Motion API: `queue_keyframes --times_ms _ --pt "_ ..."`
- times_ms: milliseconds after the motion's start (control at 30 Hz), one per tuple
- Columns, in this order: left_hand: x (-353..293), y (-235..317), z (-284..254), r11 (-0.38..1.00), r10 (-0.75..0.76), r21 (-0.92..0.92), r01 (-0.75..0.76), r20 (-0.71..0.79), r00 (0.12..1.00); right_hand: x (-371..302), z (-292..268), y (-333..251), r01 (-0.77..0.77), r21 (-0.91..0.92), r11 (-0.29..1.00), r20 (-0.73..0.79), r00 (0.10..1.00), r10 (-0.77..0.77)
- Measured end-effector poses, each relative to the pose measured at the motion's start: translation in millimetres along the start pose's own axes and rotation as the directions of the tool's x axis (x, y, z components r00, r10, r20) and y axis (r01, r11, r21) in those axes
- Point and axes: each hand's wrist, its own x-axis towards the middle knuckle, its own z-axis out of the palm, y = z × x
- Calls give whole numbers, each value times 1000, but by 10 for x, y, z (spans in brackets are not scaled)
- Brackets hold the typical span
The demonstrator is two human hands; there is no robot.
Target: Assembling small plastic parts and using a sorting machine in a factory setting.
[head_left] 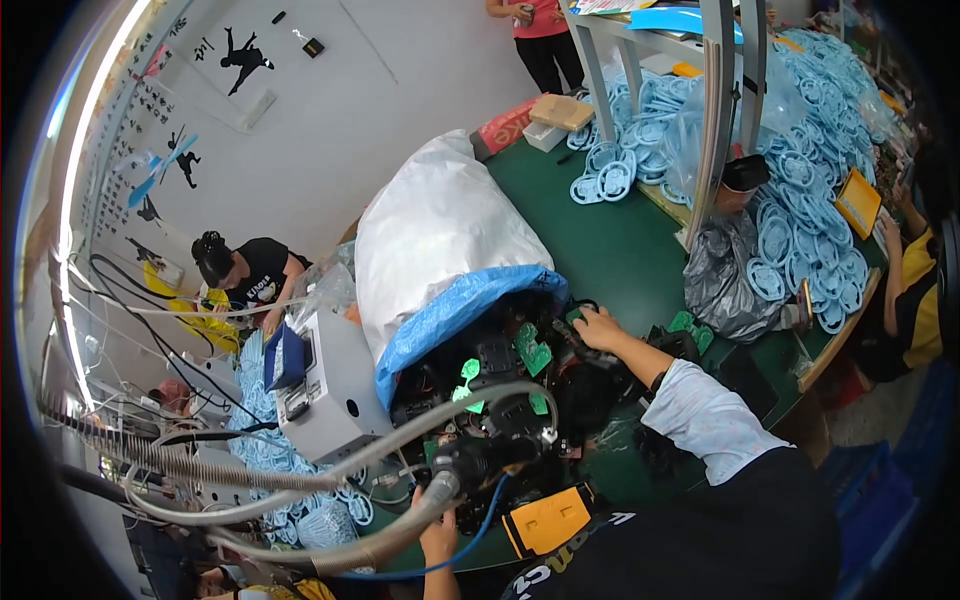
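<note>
My right hand reaches forward to the mouth of a large white woven sack with a blue folded rim. Its fingers are closed on a dark plastic part at the edge of a heap. Black parts and green circuit boards spill out of the sack onto the green table. My left hand is low in the view, beside a black tool head joined to a grey hose. The hose hides most of its fingers, so its grip cannot be made out.
A yellow part lies near my body. Left of the sack stands a grey metal box. Light-blue plastic rings are piled at the right, by a grey plastic bag. Co-workers sit at left and right; another person stands behind.
</note>
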Motion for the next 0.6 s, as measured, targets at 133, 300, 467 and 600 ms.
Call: queue_keyframes --times_ms 133,300,467,600 --pt "-82 224 -22 999 -48 9 48 55 997 -153 -43 119 6 -6 1000 60 998 -5" --pt "-304 182 -86 997 -81 -15 81 -3 997 -459 -1197 307 338 193 921 -72 941 -330" --pt "-555 13 -130 989 -142 -45 142 5 990 -1067 -1390 1026 99 -113 989 -98 989 -110" --pt "-711 -19 -155 987 -161 -1 161 -19 987 -1590 -778 934 135 -471 872 119 989 -89"
